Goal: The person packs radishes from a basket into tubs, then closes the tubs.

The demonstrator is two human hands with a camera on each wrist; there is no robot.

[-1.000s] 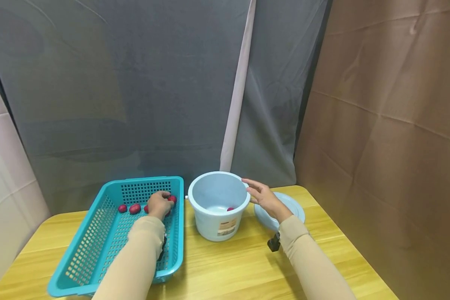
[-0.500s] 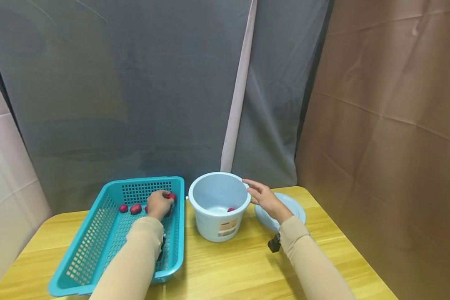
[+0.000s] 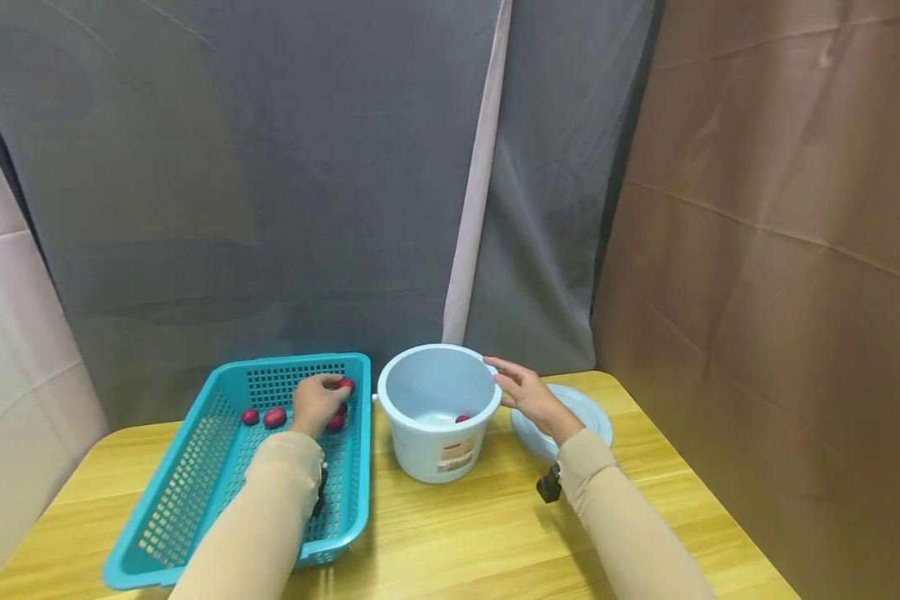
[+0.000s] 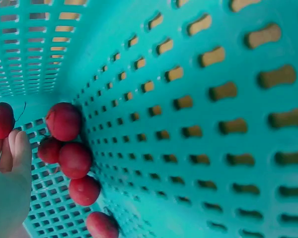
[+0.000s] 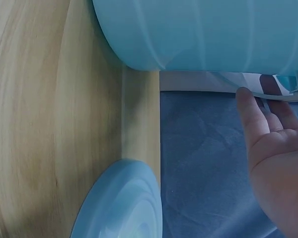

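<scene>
A teal slotted basket (image 3: 195, 492) lies on the left of the wooden table. Several small red fruits (image 3: 274, 417) sit at its far end; the left wrist view shows a cluster of red fruits (image 4: 74, 159) against the basket wall (image 4: 198, 99). My left hand (image 3: 318, 400) is over them and pinches one red fruit (image 3: 346, 385), also visible at my fingertips (image 4: 1, 120). A light blue bucket (image 3: 438, 450) stands to the right with one red fruit (image 3: 461, 418) inside. My right hand (image 3: 523, 389) rests with straight fingers (image 5: 253, 116) against the bucket's rim.
A light blue lid (image 3: 581, 417) lies flat behind my right wrist, seen also in the right wrist view as the lid (image 5: 121, 208). Grey and brown curtains hang close behind and to the right. Bare wooden tabletop (image 3: 457, 533) stretches toward me.
My left hand has lifted slightly toward the basket's far end with a red fruit in its fingertips, uncovering another fruit beneath. The right hand stays on the bucket rim.
</scene>
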